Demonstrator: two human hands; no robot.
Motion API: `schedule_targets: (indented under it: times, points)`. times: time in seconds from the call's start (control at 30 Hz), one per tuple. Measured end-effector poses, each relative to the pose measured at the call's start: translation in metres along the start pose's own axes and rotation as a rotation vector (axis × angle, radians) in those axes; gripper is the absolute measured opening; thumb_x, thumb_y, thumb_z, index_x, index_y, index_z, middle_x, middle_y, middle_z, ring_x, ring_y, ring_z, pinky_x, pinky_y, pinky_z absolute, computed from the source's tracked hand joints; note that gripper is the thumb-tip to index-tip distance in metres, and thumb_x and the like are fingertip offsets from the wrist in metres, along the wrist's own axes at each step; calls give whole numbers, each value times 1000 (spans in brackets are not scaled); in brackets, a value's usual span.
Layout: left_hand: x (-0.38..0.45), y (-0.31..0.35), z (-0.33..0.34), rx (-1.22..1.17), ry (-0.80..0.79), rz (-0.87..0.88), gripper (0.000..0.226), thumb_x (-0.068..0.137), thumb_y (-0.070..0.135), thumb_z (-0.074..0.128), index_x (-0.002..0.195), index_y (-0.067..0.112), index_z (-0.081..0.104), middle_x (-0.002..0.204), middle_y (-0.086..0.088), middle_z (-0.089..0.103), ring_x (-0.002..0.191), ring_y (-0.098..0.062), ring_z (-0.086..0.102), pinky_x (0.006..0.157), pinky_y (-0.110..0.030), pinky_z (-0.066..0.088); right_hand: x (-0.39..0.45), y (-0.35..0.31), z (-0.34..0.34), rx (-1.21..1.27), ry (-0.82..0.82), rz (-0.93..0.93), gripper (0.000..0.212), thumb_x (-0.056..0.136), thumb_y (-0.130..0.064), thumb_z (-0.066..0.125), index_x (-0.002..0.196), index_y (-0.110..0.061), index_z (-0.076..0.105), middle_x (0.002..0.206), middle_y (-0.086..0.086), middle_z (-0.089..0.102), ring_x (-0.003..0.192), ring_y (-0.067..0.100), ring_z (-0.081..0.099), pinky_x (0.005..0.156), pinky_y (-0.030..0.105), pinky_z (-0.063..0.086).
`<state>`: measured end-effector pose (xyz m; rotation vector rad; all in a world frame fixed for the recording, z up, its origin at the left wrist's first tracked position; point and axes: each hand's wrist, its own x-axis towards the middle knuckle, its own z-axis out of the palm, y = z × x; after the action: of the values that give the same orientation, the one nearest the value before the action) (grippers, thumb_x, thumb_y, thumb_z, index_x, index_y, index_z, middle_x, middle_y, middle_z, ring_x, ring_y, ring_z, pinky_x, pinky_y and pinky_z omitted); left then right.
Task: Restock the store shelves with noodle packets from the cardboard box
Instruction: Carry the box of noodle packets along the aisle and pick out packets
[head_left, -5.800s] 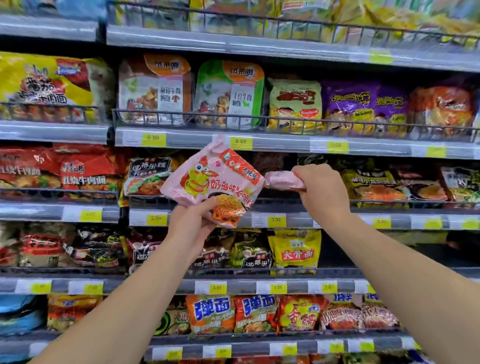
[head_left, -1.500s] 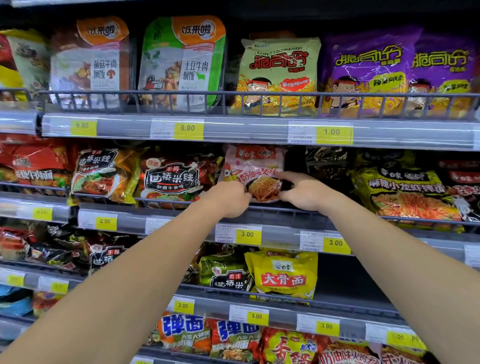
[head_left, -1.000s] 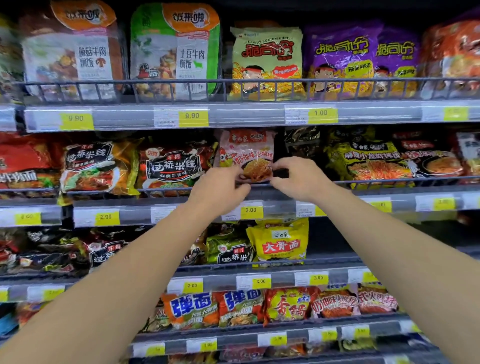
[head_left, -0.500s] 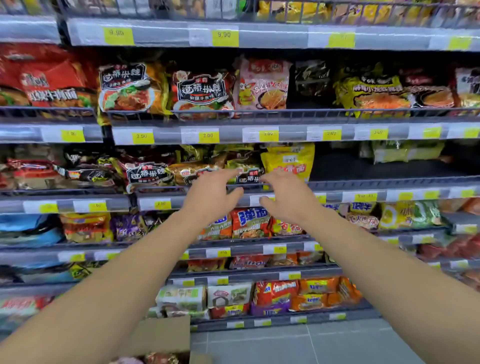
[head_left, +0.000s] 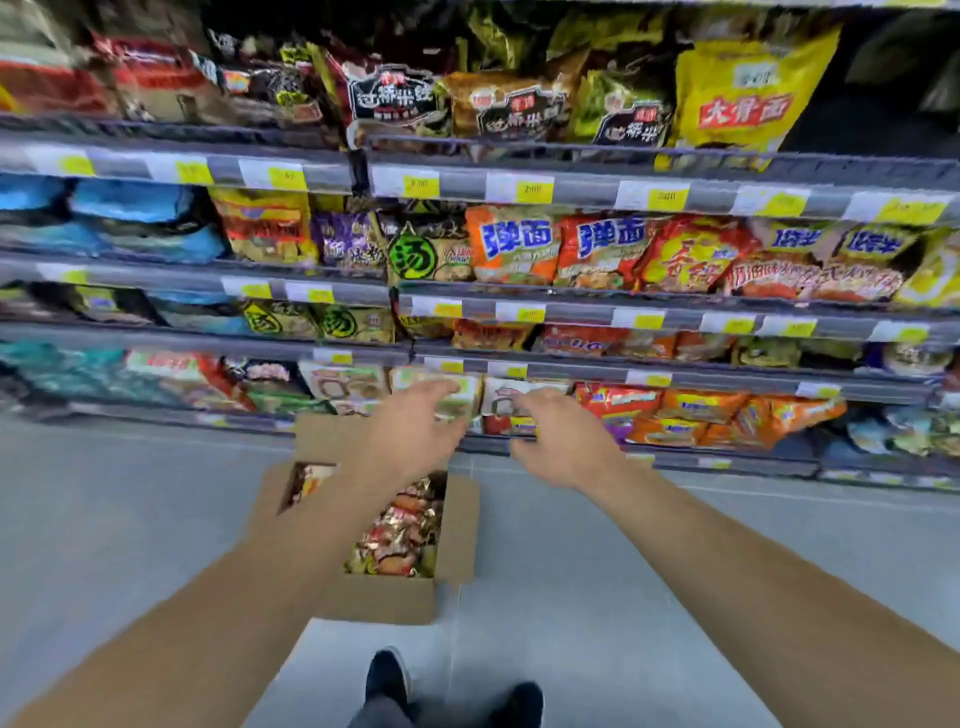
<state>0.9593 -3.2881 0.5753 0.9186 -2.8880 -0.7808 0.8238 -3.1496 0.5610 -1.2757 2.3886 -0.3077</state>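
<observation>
Nearest, at bottom edge: two dark shoes (head_left: 452, 688) on grey floor (head_left: 597, 597); both bare forearms reach fwd from lower corners. Just ahead of the shoes sits the cardboard box (head_left: 382, 597) on the floor, flaps up, top open; noodle packets (head_left: 402, 530) piled inside, red/gold wrappers, blurred so print unreadable; left forearm crosses over the box's left half & hides part of the contents. Left hand (head_left: 410, 434) is above the box's far end, empty, fingers spread & relaxed, palm down; right hand (head_left: 561, 441) is to the right of the box over bare floor, also empty, fingers loosely bent, holding nothing; hands near each other, not touching. Beyond them the shelves (head_left: 597, 195) rise in tiers w/ yellow price tags (head_left: 532, 188) along grey rails; bottom tier has pale & orange packs; mid tiers have orange packs (head_left: 514, 244) w/ blue lettering, green-roundel packs, blue packs at far left; top visible tier has dark packs & a yellow bag (head_left: 743, 98) w/ red characters at right. Whole view motion-blurred, esp. left side.
</observation>
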Motion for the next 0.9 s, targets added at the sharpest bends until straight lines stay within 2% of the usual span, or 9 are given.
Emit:
schedule_targets:
  times: [0.1,0.2,0.3,0.47,0.6,0.67,0.77,0.9]
  points:
    - [-24,-59,22,-52,-73,-109,49,94,31,58,140,19,50,140,-4,54,112,-22,60,91,-26,42,10,-30,60,23,-147,12,52,91,-35,58,138,-15,48,140,8,46,127,30,47,101,40,44]
    - [-41,-115,39,-105,-111,-167,43,91,29,62,133,20,57,133,-3,60,114,-20,59,90,-23,42,20,-55,110,56,-225,38,50,92,-34,57,138,-18,48,140,6,47,129,26,47,104,35,42]
    - [-45,-174,49,-127,-177,-213,42,89,28,62,130,25,59,126,-2,65,106,-20,62,81,-24,43,31,-81,151,81,-274,83,51,90,-32,59,138,-17,50,139,7,49,129,26,46,104,33,41]
    - [-28,-277,59,-138,-249,-277,48,87,29,66,133,18,57,122,-5,66,109,-27,62,86,-29,45,62,-125,210,103,-364,211,46,91,-30,54,133,-13,53,134,9,51,124,28,50,100,34,43]
    - [-2,-350,72,-223,-299,-328,51,87,27,67,135,18,56,134,-4,60,115,-24,60,92,-28,45,108,-154,253,118,-403,267,46,90,-30,57,133,-12,53,132,9,52,120,27,53,97,33,45]
    - [9,-373,82,-229,-320,-335,52,86,27,67,136,19,54,131,-3,62,110,-24,61,85,-25,44,127,-159,269,120,-411,274,50,90,-29,58,136,-13,51,131,9,53,120,27,53,97,34,46]
    - [26,-408,101,-249,-349,-384,51,86,29,68,135,24,54,115,-5,69,93,-24,65,70,-22,39,158,-162,309,124,-427,284,53,89,-30,59,139,-14,48,131,9,54,120,28,53,96,36,47]
    - [58,-465,159,-284,-332,-500,50,84,31,69,132,28,55,110,-8,70,97,-25,66,83,-27,47,215,-146,395,152,-436,276,51,89,-32,59,137,-17,51,127,7,58,116,25,56,90,34,50]
